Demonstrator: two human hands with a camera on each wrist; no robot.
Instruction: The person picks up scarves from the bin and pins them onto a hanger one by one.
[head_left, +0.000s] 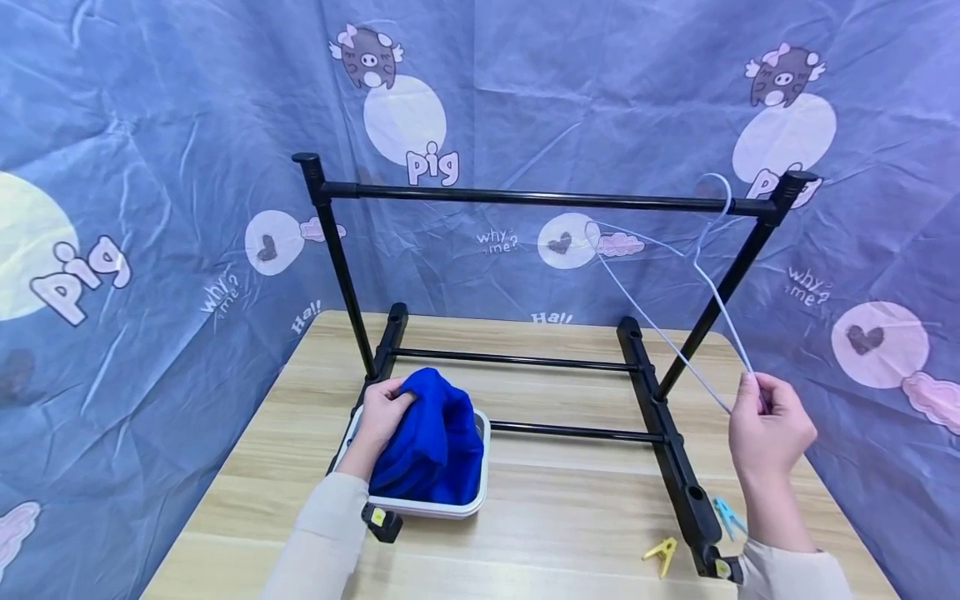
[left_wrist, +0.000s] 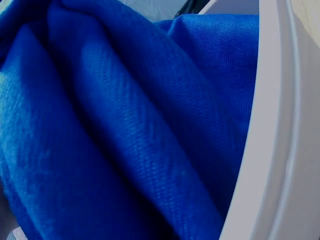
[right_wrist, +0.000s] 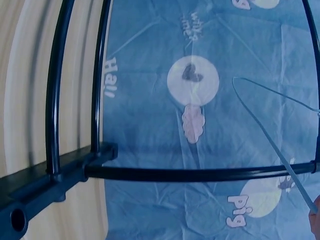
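Note:
In the head view my left hand [head_left: 384, 410] pinches the upper edge of a bright blue cloth [head_left: 442, 442]. The cloth is bunched up and fills a white basin [head_left: 483, 467]; in the left wrist view its soft folds [left_wrist: 120, 115] lie against the basin's pale rim [left_wrist: 265, 130]. My right hand [head_left: 772, 429] grips one lower corner of a thin light-blue clothes hanger [head_left: 723, 308]. The hanger is tilted, its hook overlapping the right end of the rack's top bar in the head view. The right wrist view shows the hanger's far corner [right_wrist: 245, 102] pointing away from the hand.
A black clothes rack [head_left: 540, 198] stands on the wooden table [head_left: 555, 517], with two low crossbars between its feet. A yellow clothespin [head_left: 662, 553] and a blue clothespin [head_left: 727, 518] lie near the right foot. Printed blue fabric [head_left: 187, 167] hangs behind and at both sides.

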